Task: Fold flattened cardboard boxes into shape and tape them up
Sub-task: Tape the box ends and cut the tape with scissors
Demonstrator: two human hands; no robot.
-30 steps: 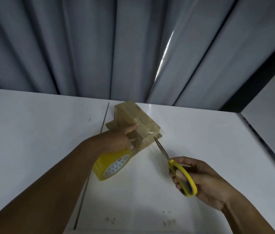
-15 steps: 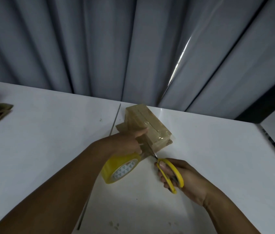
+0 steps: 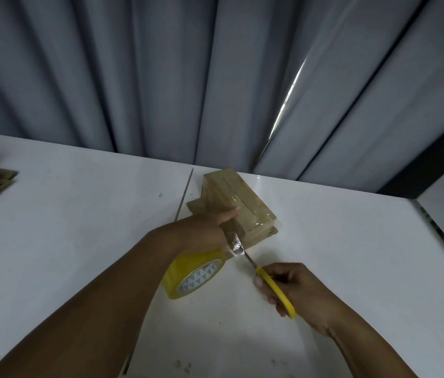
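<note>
Cutting tape (image 3: 235, 245), one scissors (image 3: 269, 283), one yellow roll (image 3: 188, 271), one box (image 3: 242, 199)

Left grip (image 3: 206, 231) and right grip (image 3: 296, 291), both curled closed, lie near each other.

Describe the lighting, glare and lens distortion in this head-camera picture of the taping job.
Head view: dim, bluish light; the brightest streak is the gap in the curtain. Head view: the tape strip pulled from the tape roll glints at the scissors, and the taped box shines. Head view: the wide lens fans the curtain folds outward and slants the table edge.
</note>
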